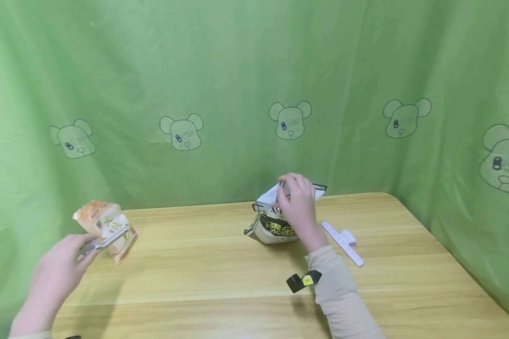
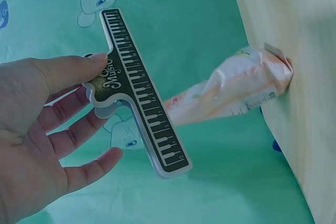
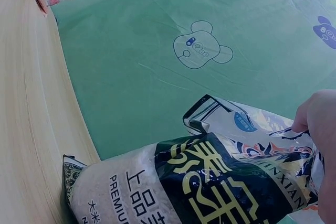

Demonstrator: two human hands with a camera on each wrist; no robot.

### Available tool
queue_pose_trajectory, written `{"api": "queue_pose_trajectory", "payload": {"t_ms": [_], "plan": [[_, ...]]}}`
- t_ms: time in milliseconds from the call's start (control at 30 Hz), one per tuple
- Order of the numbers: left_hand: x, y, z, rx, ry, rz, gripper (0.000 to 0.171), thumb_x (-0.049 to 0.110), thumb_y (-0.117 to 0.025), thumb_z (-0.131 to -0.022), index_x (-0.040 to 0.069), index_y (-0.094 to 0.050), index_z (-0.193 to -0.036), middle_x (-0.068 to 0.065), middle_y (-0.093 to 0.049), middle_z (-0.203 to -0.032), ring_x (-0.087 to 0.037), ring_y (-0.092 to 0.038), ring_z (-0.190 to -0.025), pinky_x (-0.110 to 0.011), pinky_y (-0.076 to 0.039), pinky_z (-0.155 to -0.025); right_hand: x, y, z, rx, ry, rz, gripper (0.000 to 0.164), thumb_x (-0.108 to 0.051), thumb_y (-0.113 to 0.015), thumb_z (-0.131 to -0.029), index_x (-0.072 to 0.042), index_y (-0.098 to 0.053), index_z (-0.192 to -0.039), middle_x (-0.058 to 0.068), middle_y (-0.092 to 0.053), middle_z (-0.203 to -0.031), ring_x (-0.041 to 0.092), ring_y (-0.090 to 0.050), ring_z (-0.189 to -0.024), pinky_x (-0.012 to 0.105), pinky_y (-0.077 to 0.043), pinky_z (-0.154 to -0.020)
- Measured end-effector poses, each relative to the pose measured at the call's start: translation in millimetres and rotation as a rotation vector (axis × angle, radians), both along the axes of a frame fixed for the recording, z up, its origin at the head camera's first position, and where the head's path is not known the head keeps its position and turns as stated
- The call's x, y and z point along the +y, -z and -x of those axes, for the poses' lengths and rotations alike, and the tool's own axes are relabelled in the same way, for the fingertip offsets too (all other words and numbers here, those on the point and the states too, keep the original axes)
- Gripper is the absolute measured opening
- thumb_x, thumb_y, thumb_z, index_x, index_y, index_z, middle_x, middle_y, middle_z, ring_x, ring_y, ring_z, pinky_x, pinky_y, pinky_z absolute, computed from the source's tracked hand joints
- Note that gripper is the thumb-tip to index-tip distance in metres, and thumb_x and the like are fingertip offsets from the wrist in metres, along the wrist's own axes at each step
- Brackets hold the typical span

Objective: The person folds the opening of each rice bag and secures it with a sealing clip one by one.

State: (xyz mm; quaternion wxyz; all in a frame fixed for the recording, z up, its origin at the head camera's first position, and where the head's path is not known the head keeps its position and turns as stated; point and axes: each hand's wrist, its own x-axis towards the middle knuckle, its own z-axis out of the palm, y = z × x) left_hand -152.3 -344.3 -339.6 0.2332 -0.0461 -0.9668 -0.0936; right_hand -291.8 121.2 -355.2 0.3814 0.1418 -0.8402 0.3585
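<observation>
My left hand pinches a black-and-white bag clip by its handle, thumb on top. The clip has a long piano-key bar marked like a ruler and the word Music. In the head view it overlaps an orange-and-white snack-like bag standing at the table's left. My right hand grips the top of a rice bag at the table's back middle. That bag is partly transparent, with a black label and yellow characters. Its upper part is folded and creased under my fingers.
A lilac bag clip with a long bar lies on the wooden table, just right of my right wrist. A green curtain with bear-face prints hangs close behind the table and along both sides.
</observation>
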Motion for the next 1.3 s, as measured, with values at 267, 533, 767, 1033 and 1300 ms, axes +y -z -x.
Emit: {"api": "queue_pose_trajectory", "payload": {"t_ms": [267,533,767,1033,1300], "plan": [[10,-3.1,8.6,0.103,0.056,0.014,0.038,0.008,-0.077,-0.076,0.002,-0.065,-0.111,-0.024,-0.067,-0.104,-0.04,-0.064,-0.086,-0.058,-0.05,-0.069,0,-0.9,-0.7,-0.014,0.002,-0.006,0.018,-0.009,-0.06,-0.09,-0.004,-0.065,-0.107,0.017,-0.062,-0.12,0.035,-0.052,-0.115,0.052,-0.031,-0.112],[28,-9.9,25.9,0.208,0.136,0.03,0.033,0.006,-0.079,-0.074,0.004,-0.067,-0.105,-0.019,-0.071,-0.098,-0.035,-0.066,-0.076,-0.054,-0.052,-0.062,0,0.5,0.1,0.009,0.005,-0.012,0.018,-0.009,-0.06,-0.091,-0.003,-0.065,-0.107,0.018,-0.062,-0.118,0.035,-0.052,-0.114,0.053,-0.032,-0.111],[50,-13.1,43.0,0.323,0.223,0.047,0.03,0.006,-0.083,-0.07,0.007,-0.069,-0.097,-0.004,-0.067,-0.084,-0.024,-0.064,-0.075,-0.044,-0.052,-0.059,0,0.5,-0.3,-0.005,0.001,-0.004,0.018,-0.009,-0.06,-0.091,-0.003,-0.065,-0.107,0.017,-0.062,-0.119,0.035,-0.052,-0.115,0.052,-0.031,-0.111],[75,-18.4,57.9,0.296,0.244,-0.001,0.024,0.006,-0.077,-0.078,0.007,-0.069,-0.101,-0.011,-0.071,-0.095,-0.031,-0.066,-0.086,-0.049,-0.053,-0.075,0,2.0,0.8,0.015,0.0,-0.005,0.018,-0.01,-0.06,-0.09,-0.004,-0.065,-0.106,0.017,-0.062,-0.118,0.035,-0.053,-0.114,0.054,-0.032,-0.11],[99,-24.5,76.4,0.261,0.287,-0.063,0.023,0.007,-0.076,-0.081,0.007,-0.068,-0.102,-0.012,-0.07,-0.099,-0.032,-0.064,-0.089,-0.049,-0.053,-0.076,0,3.0,2.3,0.017,-0.001,-0.006,0.018,-0.01,-0.06,-0.091,-0.004,-0.065,-0.107,0.017,-0.062,-0.118,0.035,-0.053,-0.113,0.052,-0.032,-0.11]]}}
